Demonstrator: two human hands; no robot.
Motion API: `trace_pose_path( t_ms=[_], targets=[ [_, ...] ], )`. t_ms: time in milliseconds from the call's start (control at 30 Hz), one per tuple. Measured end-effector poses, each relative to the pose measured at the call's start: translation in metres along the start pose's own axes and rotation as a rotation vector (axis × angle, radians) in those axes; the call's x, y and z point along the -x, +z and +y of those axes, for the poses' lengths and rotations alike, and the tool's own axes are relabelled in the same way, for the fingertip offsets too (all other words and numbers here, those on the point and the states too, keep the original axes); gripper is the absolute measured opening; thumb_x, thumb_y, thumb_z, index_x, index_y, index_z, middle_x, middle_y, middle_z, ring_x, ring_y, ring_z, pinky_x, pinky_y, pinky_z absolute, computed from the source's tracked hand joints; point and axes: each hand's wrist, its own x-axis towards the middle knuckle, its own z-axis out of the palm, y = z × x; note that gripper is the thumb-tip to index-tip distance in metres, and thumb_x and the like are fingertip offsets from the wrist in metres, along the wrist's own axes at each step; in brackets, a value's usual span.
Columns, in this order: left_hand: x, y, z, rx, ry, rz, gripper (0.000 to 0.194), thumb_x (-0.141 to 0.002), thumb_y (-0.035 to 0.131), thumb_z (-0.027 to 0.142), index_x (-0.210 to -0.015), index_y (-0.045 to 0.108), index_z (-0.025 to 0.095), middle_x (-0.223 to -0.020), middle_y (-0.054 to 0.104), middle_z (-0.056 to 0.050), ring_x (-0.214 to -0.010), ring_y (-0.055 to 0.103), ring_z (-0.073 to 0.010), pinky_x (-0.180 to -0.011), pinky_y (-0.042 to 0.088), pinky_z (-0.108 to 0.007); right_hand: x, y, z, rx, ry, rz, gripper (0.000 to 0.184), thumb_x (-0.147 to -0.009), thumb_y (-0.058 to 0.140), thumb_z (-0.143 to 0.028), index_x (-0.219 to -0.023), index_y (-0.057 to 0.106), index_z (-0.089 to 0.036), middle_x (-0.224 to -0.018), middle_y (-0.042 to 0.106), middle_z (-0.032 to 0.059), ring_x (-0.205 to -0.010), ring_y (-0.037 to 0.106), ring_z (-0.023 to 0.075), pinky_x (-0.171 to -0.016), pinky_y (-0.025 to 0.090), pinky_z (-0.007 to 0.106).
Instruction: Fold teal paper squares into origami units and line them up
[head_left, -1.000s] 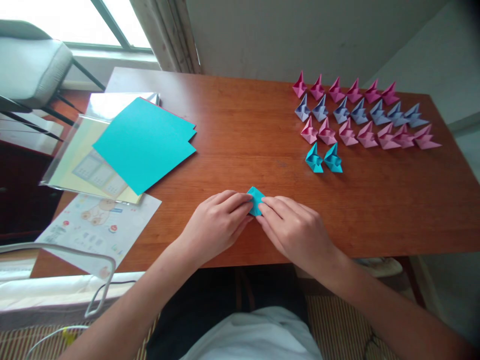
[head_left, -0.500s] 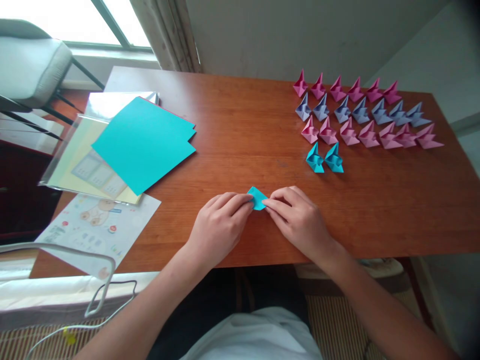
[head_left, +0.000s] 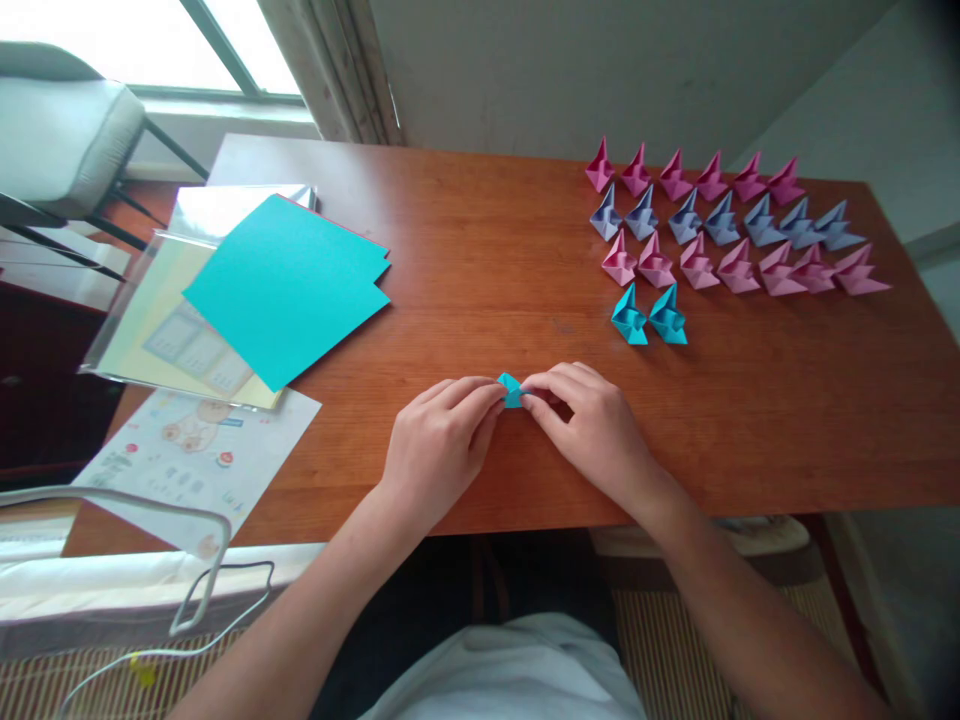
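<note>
A small folded piece of turquoise origami paper (head_left: pixel 511 391) is pinched between my two hands, near the front middle of the table. My left hand (head_left: pixel 444 430) grips its left side with thumb and fingers, covering that edge. On the other side, my right hand (head_left: pixel 581 415) pinches the right corner between thumb and forefinger. Beyond my right hand stand two turquoise folded paper pieces (head_left: pixel 629 316). Behind these are rows of similar origami pieces: light pink (head_left: pixel 698 263), pale violet (head_left: pixel 684 219) and deep pink (head_left: pixel 675 176).
Turquoise paper sheets (head_left: pixel 289 290) lie on a clear plastic packet (head_left: pixel 112 340) at the table's left. A printed sheet (head_left: pixel 202 460) lies nearer, by a pale bent metal bar (head_left: pixel 150 503). The wooden table (head_left: pixel 480 250) ends at a wall behind. A chair (head_left: pixel 67 130) stands far left.
The small turquoise paper looks narrower now, with its right part folded over. My right hand has shifted slightly left and away from me, its fingers closer to my left hand.
</note>
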Motion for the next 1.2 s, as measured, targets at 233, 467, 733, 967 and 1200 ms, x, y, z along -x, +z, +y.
trace_pose_path(
  t_ms=[233,467,733,967,1200],
  targets=[
    [-0.007,-0.001,0.002,-0.039,-0.072,-0.023,0.016,-0.100,0.057,0.023,-0.106,0.071,0.022,-0.105,0.080,-0.001,-0.087,0.075,-0.0189,-0.071,0.055,-0.028,-0.007,0.003,-0.005,-0.008,0.106,0.010,0.008,-0.094,0.069,-0.024,-0.086,0.072,-0.022,-0.082,0.071,0.0021,-0.081,0.064,0.0197,-0.073,0.046,0.032],
    [-0.011,-0.006,0.006,-0.026,-0.117,-0.093,0.013,-0.099,0.057,0.022,-0.097,0.069,0.020,-0.100,0.078,-0.002,-0.083,0.073,-0.0177,-0.069,0.053,-0.027,-0.004,0.002,-0.002,-0.053,0.053,0.010,0.009,-0.095,0.067,-0.023,-0.086,0.070,-0.022,-0.085,0.070,0.0021,-0.085,0.063,0.0197,-0.078,0.048,0.034],
    [-0.001,-0.010,0.004,-0.056,0.043,-0.136,0.016,-0.098,0.054,0.014,-0.098,0.069,0.020,-0.114,0.076,-0.004,-0.095,0.074,-0.0210,-0.080,0.059,-0.032,0.011,-0.001,0.012,-0.024,-0.178,-0.011,0.013,-0.097,0.063,-0.018,-0.099,0.075,-0.023,-0.095,0.067,0.0051,-0.091,0.059,0.0194,-0.081,0.051,0.033],
    [0.006,-0.008,0.005,-0.098,0.111,-0.081,0.014,-0.097,0.056,0.013,-0.101,0.070,0.017,-0.113,0.077,-0.005,-0.097,0.074,-0.0208,-0.085,0.060,-0.031,0.011,0.002,0.009,0.065,-0.251,-0.050,0.020,-0.099,0.059,-0.019,-0.107,0.077,-0.025,-0.097,0.067,0.0064,-0.091,0.057,0.0206,-0.079,0.051,0.034],
    [0.009,-0.006,0.003,-0.076,0.117,-0.049,0.013,-0.097,0.059,0.013,-0.101,0.071,0.016,-0.113,0.076,-0.005,-0.100,0.072,-0.0195,-0.091,0.057,-0.030,0.007,0.000,0.006,0.019,-0.211,-0.070,0.018,-0.099,0.061,-0.023,-0.097,0.079,-0.024,-0.094,0.068,0.0052,-0.091,0.057,0.0202,-0.078,0.050,0.034]
  ],
)
